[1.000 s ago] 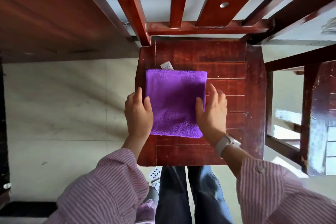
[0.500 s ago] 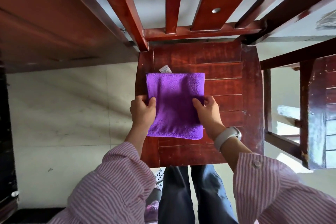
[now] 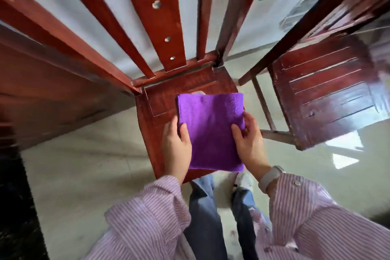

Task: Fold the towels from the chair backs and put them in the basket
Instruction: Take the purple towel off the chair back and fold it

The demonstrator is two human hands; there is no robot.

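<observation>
Gripping the folded purple towel [image 3: 211,131] from both sides, the left hand [image 3: 176,150] and right hand [image 3: 250,143] each pinch an edge, thumb on top and fingers curled beneath. It sits over the front of the chair seat [image 3: 157,101]; whether it rests on the wood or is raised off it, I cannot tell. A second chair [image 3: 329,91] stands right of the seat. A watch [image 3: 271,177] wraps the right wrist.
</observation>
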